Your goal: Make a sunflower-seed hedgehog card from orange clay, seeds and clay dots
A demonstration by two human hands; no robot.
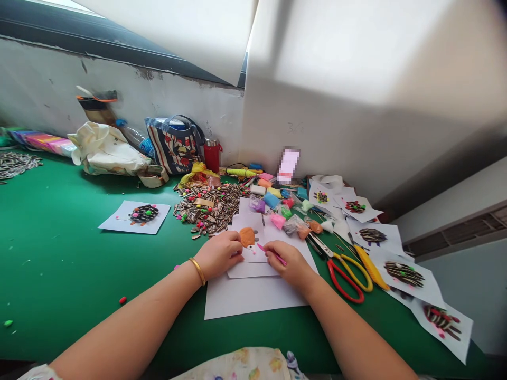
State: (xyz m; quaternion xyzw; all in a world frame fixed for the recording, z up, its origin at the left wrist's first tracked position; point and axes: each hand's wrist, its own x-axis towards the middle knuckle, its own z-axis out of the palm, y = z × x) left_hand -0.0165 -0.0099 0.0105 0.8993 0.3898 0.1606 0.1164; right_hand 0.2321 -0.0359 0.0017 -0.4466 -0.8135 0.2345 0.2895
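White paper sheets (253, 298) lie stacked in front of me. On the top one is a flat orange clay shape (247, 237) with a white part, a small pink dot and grey pieces at its edge. My left hand (222, 253) rests at the left side of the shape, fingers bent together; whether anything is between them is hidden. To the right, my right hand (285, 262) pinches a thin pink tool (282, 259), its tip pointing toward the white part. A pile of striped seeds (216, 208) lies behind my left hand.
Colourful bagged clay (277, 220) sits behind the papers. Red-and-yellow scissors (344, 277) and a yellow cutter (372, 267) lie to the right, beside papers with seed figures (404, 274). Another seed figure (144, 214) is at left. Bags (176, 145) and a red bottle (212, 155) stand behind.
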